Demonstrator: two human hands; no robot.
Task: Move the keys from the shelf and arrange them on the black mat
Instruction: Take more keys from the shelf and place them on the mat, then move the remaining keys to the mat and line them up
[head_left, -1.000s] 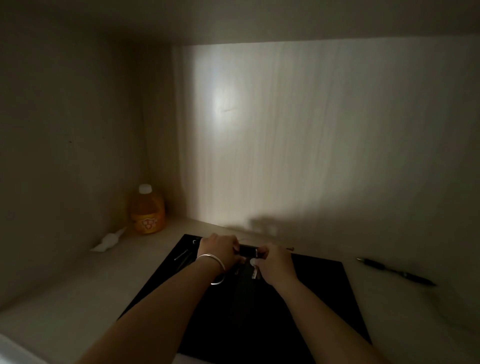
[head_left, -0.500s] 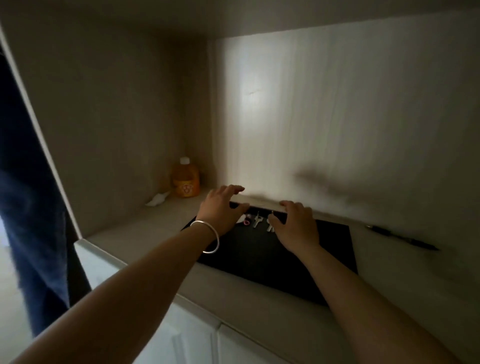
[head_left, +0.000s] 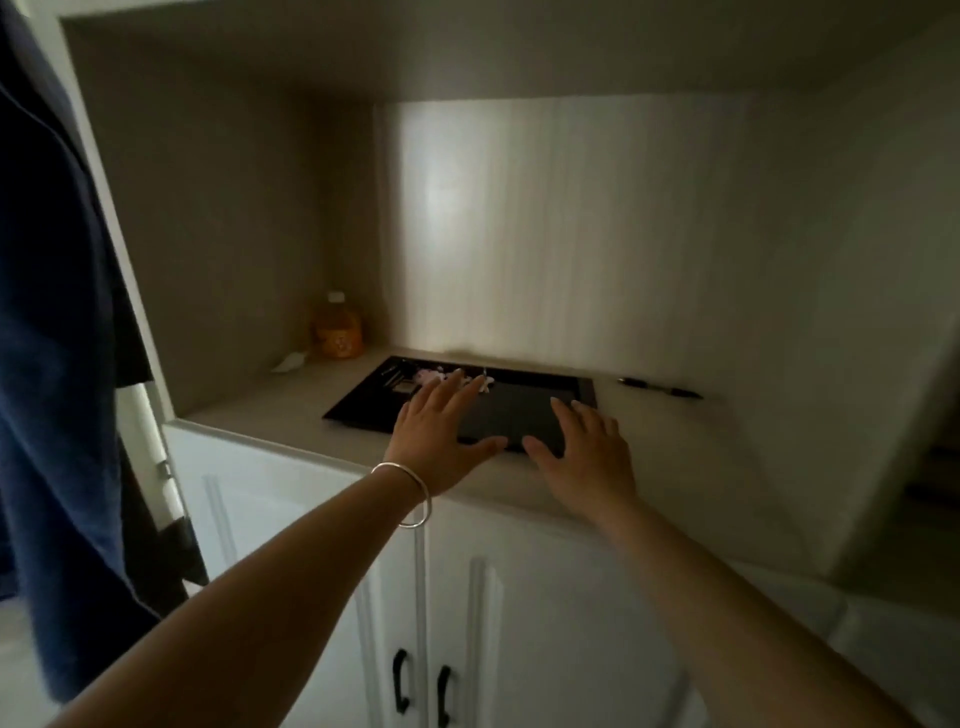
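Both arms stretched forward at centre frame, palms down, fingers spread wide, nothing held. Left hand (head_left: 439, 441), bracelet (head_left: 410, 493) on the wrist, over the near left part of the black mat (head_left: 519, 415); right hand (head_left: 587, 457) at its near right corner. Keys (head_left: 457, 376) lying along the mat's far edge, just beyond the left fingertips. Pen (head_left: 660, 388) on the shelf (head_left: 291, 400) at right; orange bottle (head_left: 337, 332) in the back left corner.

Orange bottle (head_left: 338, 331) in the corner, pen (head_left: 658, 388) lying right.
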